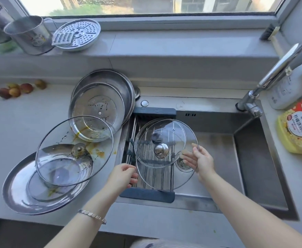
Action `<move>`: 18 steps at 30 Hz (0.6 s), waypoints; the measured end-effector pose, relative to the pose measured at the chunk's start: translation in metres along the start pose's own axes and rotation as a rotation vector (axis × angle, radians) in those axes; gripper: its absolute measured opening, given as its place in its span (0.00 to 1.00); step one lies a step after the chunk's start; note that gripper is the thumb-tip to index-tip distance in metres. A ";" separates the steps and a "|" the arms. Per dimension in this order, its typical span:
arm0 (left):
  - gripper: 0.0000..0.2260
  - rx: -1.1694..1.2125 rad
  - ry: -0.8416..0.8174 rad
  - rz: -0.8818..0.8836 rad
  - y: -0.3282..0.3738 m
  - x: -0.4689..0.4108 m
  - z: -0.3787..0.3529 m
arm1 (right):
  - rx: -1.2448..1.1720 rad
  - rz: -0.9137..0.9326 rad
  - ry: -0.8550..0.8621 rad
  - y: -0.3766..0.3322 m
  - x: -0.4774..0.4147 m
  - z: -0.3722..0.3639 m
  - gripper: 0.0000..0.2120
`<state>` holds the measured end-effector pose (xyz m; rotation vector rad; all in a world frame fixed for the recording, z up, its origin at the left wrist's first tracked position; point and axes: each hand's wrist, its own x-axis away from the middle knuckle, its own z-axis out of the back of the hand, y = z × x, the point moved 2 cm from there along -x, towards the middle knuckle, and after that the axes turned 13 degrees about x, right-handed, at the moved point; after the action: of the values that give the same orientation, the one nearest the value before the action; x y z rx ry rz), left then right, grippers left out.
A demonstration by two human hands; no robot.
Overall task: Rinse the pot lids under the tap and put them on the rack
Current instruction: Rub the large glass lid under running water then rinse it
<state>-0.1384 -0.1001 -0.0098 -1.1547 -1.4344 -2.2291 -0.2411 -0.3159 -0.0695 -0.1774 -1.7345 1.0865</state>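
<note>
The sink (254,167) fills centre-right, its rack (147,195) across the left end. The glass lid (175,133) sits over the rack, left of my right hand (200,161), which pinches its right rim. My left hand (123,176) curls at the lower-left edge; I cannot tell if it grips.

I'm at a pale grey counter (12,126) under a wide window (146,4). Daylight comes in, with greenery and a wall outside. A grey sill (164,43) runs the full width above a low grey ledge.
</note>
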 end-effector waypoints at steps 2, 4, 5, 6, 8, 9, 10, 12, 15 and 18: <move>0.08 0.034 -0.022 0.008 0.002 0.000 0.003 | -0.005 -0.041 0.000 0.009 -0.004 -0.004 0.06; 0.08 0.042 -0.031 0.006 0.003 -0.002 0.006 | 0.034 -0.068 -0.031 0.020 -0.008 -0.010 0.06; 0.09 0.039 -0.032 0.002 0.003 -0.002 0.007 | 0.067 -0.077 -0.037 0.024 -0.008 -0.013 0.06; 0.09 0.039 -0.032 0.000 0.003 -0.004 0.008 | 0.097 -0.076 -0.037 0.027 -0.008 -0.017 0.07; 0.09 0.048 -0.031 0.007 0.002 -0.007 0.009 | 0.185 -0.066 0.028 0.028 -0.008 -0.021 0.06; 0.09 0.052 -0.032 0.009 0.001 -0.008 0.010 | 0.241 -0.052 0.066 0.028 -0.007 -0.022 0.06; 0.09 0.055 -0.033 0.005 0.000 -0.007 0.010 | 0.305 -0.037 0.102 0.028 -0.009 -0.021 0.06; 0.09 0.058 -0.026 -0.002 -0.002 -0.009 0.012 | 0.478 -0.015 0.134 0.025 -0.011 -0.020 0.08; 0.08 0.137 -0.008 0.035 -0.011 -0.015 0.013 | 0.935 -0.001 0.127 0.015 -0.004 -0.021 0.16; 0.10 0.507 0.135 0.157 -0.022 -0.021 0.022 | 1.143 0.268 0.174 -0.006 0.014 -0.030 0.26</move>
<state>-0.1267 -0.0746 -0.0347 -0.8907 -1.6528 -1.6630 -0.2206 -0.2943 -0.0541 0.2180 -0.7438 2.0175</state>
